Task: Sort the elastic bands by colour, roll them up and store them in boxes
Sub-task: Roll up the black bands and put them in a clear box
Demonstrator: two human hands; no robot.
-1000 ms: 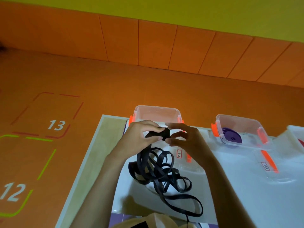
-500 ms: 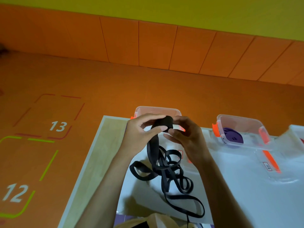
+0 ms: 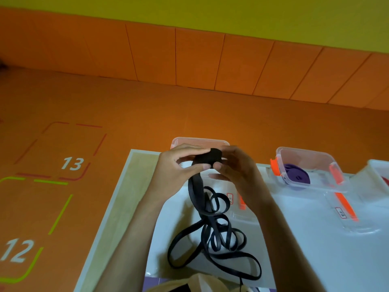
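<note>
The small black roll of flat elastic band [image 3: 215, 157] is pinched between left hand [image 3: 179, 167] and right hand [image 3: 235, 167]; its loose tail [image 3: 210, 234] hangs straight down to the white table [image 3: 315, 249].

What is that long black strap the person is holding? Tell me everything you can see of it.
The black elastic band is a long, flat, narrow strip, matte and rubbery-looking. One end is wound into a small tight roll, pinched above the white table between the left hand and right hand. From the roll a strand hangs down to a loose tangle of loops lying on the table.
</note>
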